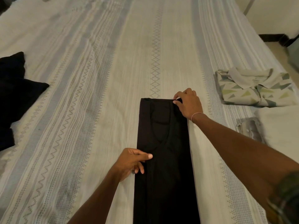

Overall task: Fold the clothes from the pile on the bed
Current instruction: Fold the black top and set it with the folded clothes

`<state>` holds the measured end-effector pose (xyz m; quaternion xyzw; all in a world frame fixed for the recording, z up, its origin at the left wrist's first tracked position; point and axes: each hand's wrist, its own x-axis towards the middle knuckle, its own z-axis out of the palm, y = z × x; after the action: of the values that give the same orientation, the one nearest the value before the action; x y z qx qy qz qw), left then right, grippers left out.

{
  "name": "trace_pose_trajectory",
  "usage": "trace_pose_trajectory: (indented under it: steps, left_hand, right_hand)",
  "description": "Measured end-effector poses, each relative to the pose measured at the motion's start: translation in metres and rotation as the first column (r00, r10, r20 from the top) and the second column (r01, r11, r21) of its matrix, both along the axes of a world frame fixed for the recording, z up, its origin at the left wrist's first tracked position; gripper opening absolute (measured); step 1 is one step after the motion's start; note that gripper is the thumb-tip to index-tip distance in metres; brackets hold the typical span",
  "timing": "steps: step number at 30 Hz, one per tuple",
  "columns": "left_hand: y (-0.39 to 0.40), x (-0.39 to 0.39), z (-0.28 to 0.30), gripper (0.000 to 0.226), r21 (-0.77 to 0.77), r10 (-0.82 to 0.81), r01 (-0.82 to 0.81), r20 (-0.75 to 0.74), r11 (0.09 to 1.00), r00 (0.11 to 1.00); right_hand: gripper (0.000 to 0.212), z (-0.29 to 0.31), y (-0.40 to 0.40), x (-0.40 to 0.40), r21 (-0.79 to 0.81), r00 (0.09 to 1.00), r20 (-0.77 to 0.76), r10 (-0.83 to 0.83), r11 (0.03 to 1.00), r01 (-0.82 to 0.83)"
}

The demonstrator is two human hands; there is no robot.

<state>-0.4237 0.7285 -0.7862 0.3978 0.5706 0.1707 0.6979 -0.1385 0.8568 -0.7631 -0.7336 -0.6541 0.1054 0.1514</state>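
Note:
A black garment (163,167) lies folded into a long narrow strip down the middle of the bed, running from the near edge to a straight far end. My right hand (187,104) pinches the far right corner of the strip between thumb and fingers. My left hand (132,162) grips the strip's left edge about halfway along, thumb on top and fingers curled under the cloth. A heap of black clothes (14,97) lies at the left side of the bed.
The bed carries a pale striped cover (97,78). A folded shirt with a triangle print (254,88) lies at the right. Nearer me on the right are a folded grey item (249,128) and a white folded cloth (281,131). The floor and wall show at upper right.

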Motion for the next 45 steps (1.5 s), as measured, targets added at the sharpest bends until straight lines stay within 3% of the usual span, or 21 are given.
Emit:
trace_pose_trajectory:
  steps: [4, 7, 11, 16, 19, 21, 23, 26, 31, 35, 37, 39, 42, 43, 45]
  left_hand:
    - [-0.004, 0.000, -0.003, 0.036, 0.032, 0.045, -0.044, -0.006, 0.998, 0.999]
    - [-0.007, 0.002, 0.000, 0.020, 0.045, 0.076, -0.076, 0.011, 0.996, 0.997]
    - [-0.012, 0.004, 0.008, 0.022, 0.074, 0.150, -0.152, 0.030, 0.986, 0.988]
    - [-0.030, 0.003, 0.026, 0.020, 0.138, 0.222, -0.224, 0.027, 0.965, 0.975]
    - [-0.046, -0.002, 0.031, 0.028, 0.239, 0.317, -0.287, -0.096, 0.928, 0.944]
    - [-0.069, -0.007, 0.035, 0.034, 0.345, 0.313, -0.225, -0.224, 0.911, 0.923]
    - [-0.102, -0.012, 0.041, 0.042, 0.420, 0.238, -0.057, -0.394, 0.906, 0.888]
    - [-0.163, -0.024, 0.047, 0.053, 0.389, 0.076, 0.214, -0.609, 0.896, 0.789]
    - [-0.264, -0.043, 0.051, 0.040, 0.251, -0.046, 0.323, -0.721, 0.913, 0.691]
    - [-0.320, -0.055, 0.047, 0.041, 0.131, -0.128, 0.328, -0.740, 0.936, 0.661]
    - [-0.344, -0.059, 0.044, 0.041, 0.038, -0.196, 0.319, -0.718, 0.947, 0.667]
    - [-0.366, -0.065, 0.043, 0.038, -0.082, -0.277, 0.296, -0.645, 0.952, 0.712]
    - [-0.398, -0.073, 0.050, 0.035, -0.246, -0.287, 0.196, -0.426, 0.949, 0.858]
    - [-0.404, -0.076, 0.051, 0.035, -0.279, -0.259, 0.161, -0.364, 0.947, 0.894]
    - [-0.419, -0.082, 0.052, 0.037, -0.265, -0.159, 0.079, -0.295, 0.961, 0.942]
  right_hand:
    - [0.041, -0.009, -0.035, -0.016, 0.132, 0.988, -0.126, -0.093, 0.985, 0.110]
    - [0.046, -0.017, -0.087, -0.033, 0.166, 0.978, -0.197, -0.074, 0.980, 0.108]
    - [0.043, -0.022, -0.194, -0.071, 0.233, 0.998, -0.065, -0.005, 0.972, 0.020]
    - [0.049, -0.025, -0.346, -0.138, 0.045, 0.955, 0.114, 0.275, 0.958, -0.282]
    - [0.060, -0.032, -0.394, -0.158, -0.106, 0.941, 0.146, 0.306, 0.950, -0.292]
    - [0.064, -0.032, -0.413, -0.165, -0.143, 0.945, 0.168, 0.279, 0.956, -0.257]
    - [0.067, -0.027, -0.431, -0.171, -0.190, 0.948, 0.184, 0.259, 0.956, -0.224]
    - [0.071, -0.018, -0.470, -0.180, -0.249, 0.947, 0.190, 0.260, 0.946, -0.209]
    - [0.077, -0.014, -0.556, -0.205, -0.344, 0.967, 0.145, 0.209, 0.927, -0.149]
    - [0.071, -0.008, -0.602, -0.224, -0.425, 0.981, -0.003, 0.195, 0.888, -0.178]
    - [0.067, 0.003, -0.616, -0.226, -0.377, 0.971, -0.126, 0.202, 0.896, -0.235]
    - [0.068, 0.018, -0.622, -0.221, -0.294, 0.936, -0.341, 0.081, 0.937, -0.188]
    - [0.042, 0.020, -0.632, -0.199, -0.102, 0.878, -0.395, -0.271, 0.962, 0.252]
    - [0.037, 0.017, -0.630, -0.190, -0.104, 0.839, -0.363, -0.406, 0.912, 0.396]
    - [0.042, 0.020, -0.632, -0.173, -0.250, 0.751, -0.367, -0.549, 0.836, 0.489]
